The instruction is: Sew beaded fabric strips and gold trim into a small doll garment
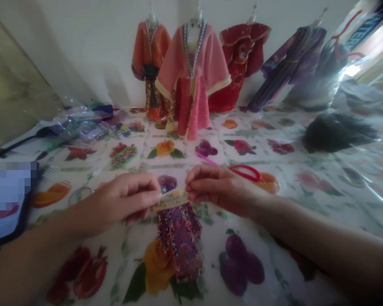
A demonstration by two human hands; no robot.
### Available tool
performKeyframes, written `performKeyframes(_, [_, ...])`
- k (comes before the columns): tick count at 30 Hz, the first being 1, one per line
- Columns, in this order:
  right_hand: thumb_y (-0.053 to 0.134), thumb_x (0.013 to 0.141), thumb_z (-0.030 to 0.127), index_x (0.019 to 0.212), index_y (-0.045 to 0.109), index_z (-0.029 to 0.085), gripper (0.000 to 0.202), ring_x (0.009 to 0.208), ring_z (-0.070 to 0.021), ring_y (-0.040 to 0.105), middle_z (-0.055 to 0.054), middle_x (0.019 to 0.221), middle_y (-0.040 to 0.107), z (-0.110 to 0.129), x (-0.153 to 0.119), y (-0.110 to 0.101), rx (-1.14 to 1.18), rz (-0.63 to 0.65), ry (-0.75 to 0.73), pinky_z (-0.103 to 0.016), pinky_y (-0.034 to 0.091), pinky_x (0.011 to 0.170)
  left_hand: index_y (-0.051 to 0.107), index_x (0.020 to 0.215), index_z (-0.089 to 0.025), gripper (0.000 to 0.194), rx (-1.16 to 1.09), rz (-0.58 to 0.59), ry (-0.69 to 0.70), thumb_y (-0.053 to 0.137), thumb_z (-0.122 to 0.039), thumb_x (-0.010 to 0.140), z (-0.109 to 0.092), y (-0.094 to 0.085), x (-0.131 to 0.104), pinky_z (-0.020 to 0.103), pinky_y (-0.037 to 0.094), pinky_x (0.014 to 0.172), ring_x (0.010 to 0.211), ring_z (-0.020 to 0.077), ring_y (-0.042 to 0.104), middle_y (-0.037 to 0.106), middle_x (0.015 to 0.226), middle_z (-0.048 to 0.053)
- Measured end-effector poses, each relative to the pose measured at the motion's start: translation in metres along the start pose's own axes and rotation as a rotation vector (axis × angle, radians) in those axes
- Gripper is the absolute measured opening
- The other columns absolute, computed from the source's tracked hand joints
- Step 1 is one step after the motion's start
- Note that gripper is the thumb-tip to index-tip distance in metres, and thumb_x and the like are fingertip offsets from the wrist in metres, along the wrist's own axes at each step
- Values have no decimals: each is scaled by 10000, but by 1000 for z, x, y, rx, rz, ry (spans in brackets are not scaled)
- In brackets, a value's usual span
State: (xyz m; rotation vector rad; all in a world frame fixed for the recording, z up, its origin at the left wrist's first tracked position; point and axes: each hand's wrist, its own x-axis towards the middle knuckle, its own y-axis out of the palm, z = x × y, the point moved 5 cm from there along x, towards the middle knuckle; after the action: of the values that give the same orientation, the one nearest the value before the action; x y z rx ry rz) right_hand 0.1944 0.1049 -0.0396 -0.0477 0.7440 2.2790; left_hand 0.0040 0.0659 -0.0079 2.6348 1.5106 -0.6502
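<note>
1. Two tips of the left fingers [151, 197], thumb against forefinger, pinch the left end of the yellow band [172, 201] with no gap showing. A light pinch seems best here, sparing the pearly trim; the bead dish [124, 157] sits beyond these fingers.
2. Between both sets of fingers and running toward the wearer, the beaded skirt [185, 244] lies on the bench [231, 219]. Keeping its band level and lightly taut should prevent twisting, and leaving the panels spread should keep the beads from snagging.
3. Right fingers [196, 187] sit by the band's right end, tips drawn close together; blur hides whether they hold anything. Small, slow movements would likely serve well at this end.
4. Left hand [115, 202] comes in from the left, back upward, knuckles bent, forearm slanting inward.
5. Right hand [223, 189] faces it, its fingers curled, forearm slanting in from the right; the red loop [257, 173] lies just beyond its wrist and is best left clear.
</note>
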Motion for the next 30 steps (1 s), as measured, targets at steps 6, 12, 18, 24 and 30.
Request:
performKeyframes(6, [663, 848, 140, 892, 652, 173, 57, 732, -85, 686, -2, 791, 706, 2, 1, 0, -66, -36, -79, -201, 545, 718, 548, 747, -188, 277, 139, -7, 35, 533, -395, 929, -2, -2, -1, 162, 326, 451, 483, 47, 423, 487, 582, -70])
performKeyframes(12, [681, 816, 145, 842, 645, 162, 48, 689, -87, 669, 1, 735, 686, 3, 2, 3, -125, -70, -92, -204, 547, 682, 548, 741, -200, 258, 175, -35, 107, 520, -360, 942, -5, -1, -2, 180, 346, 504, 552, 59, 440, 485, 638, -67])
performKeyframes(18, [674, 828, 158, 813, 628, 166, 50, 681, -92, 656, 0, 733, 676, 7, 0, 8, -238, -77, -131, -210, 540, 672, 593, 742, -218, 225, 124, -60, 186, 558, -347, 923, -7, 2, -3, 205, 423, 723, 811, 102, 552, 599, 834, -43])
performKeyframes(24, [655, 842, 147, 827, 616, 162, 44, 696, -92, 664, 1, 721, 675, 6, -1, 11, -262, -34, -136, -203, 537, 668, 623, 763, -227, 156, -130, -45, 150, 609, -318, 889, 3, 8, 1, 325, 402, 1005, 1211, 217, 538, 689, 1128, -10])
performKeyframes(30, [663, 833, 169, 895, 625, 181, 73, 737, -105, 677, -9, 801, 698, 1, -2, 13, -219, -14, -67, -239, 548, 715, 617, 720, -214, 162, -184, -69, 104, 634, -294, 860, 3, 9, -1, 389, 385, 1056, 1168, 229, 579, 691, 1160, 3])
